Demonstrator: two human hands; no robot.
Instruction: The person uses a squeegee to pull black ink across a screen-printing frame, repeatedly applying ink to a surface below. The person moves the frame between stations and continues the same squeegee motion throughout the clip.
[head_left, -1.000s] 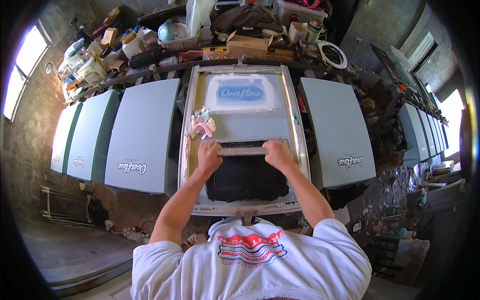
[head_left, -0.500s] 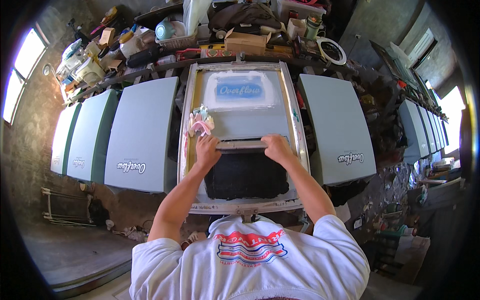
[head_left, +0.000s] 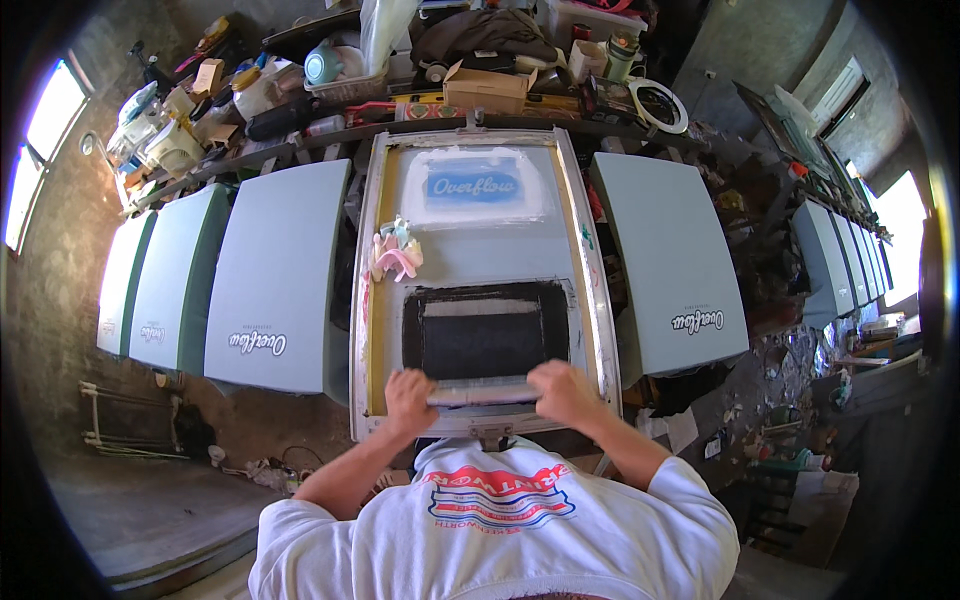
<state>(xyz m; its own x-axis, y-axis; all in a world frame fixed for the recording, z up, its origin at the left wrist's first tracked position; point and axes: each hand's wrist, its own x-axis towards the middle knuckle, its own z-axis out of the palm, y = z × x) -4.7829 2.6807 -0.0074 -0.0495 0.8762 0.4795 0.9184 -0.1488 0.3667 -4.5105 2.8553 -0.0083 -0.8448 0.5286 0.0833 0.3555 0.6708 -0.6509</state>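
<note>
My left hand (head_left: 408, 402) and my right hand (head_left: 565, 393) grip the two ends of a long squeegee (head_left: 486, 394). It lies across the near end of a screen printing frame (head_left: 362, 335). Just beyond the squeegee is a dark rectangle of black ink (head_left: 480, 350) on the mesh, with a thin greyish strip across its upper part. Farther up the screen sits a blue lettered stencil patch (head_left: 472, 182) ringed by white. Some crumpled pink and teal material (head_left: 398, 256) rests by the left inner edge of the frame.
Light blue panels flank the frame, one on the left (head_left: 280, 270) and one on the right (head_left: 668, 260). More panels stand farther out on both sides. Behind, a cluttered shelf carries an open cardboard box (head_left: 487, 88), a white ring-shaped object (head_left: 660, 106) and several containers.
Both hands have pulled the squeegee toward me, from the far edge of the black area to the near end of the frame. A greyish strip now shows within the black rectangle.
</note>
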